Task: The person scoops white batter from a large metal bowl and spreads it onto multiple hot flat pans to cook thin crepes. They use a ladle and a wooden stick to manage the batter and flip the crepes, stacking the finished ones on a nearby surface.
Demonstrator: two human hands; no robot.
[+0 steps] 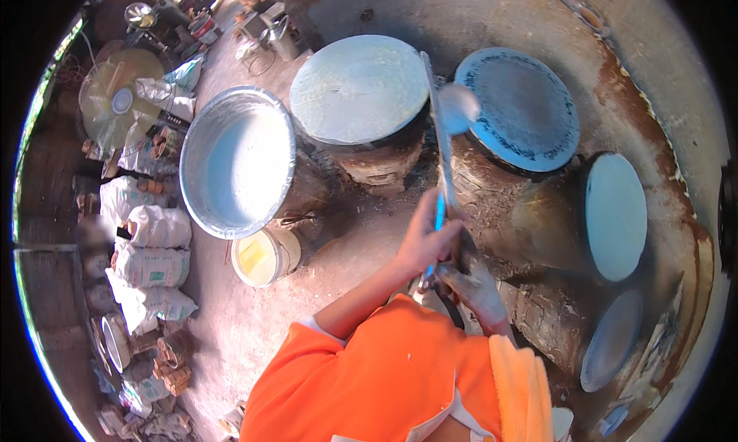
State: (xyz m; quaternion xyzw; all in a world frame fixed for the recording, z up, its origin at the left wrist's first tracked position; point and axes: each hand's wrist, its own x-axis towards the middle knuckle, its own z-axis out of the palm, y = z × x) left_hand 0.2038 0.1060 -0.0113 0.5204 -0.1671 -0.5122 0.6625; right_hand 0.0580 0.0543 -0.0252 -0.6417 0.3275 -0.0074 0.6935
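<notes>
My left hand [429, 234] is closed around a long, narrow, flat tool [441, 136] with a bright blue stretch near the fingers; its far end rises between two round griddles. A blurred round bowl, apparently a ladle's [458, 109], shows beside the tool. Close below, my right hand [473, 286] is blurred and its grip is unclear. Ahead, a griddle [360, 90] bears a pale, whitish layer. Right of it lies a bluish griddle [519, 110] with a dark, speckled ring. A large metal basin [199, 208] at the left holds white liquid.
Another pale-topped round griddle [616, 217] and a greyish round plate [611, 341] stand at the right. Below the basin is a white bucket [288, 249] with something yellow inside. An electric fan [122, 99] and stacked white sacks [155, 266] line the left side. A curved wall edge runs along the right.
</notes>
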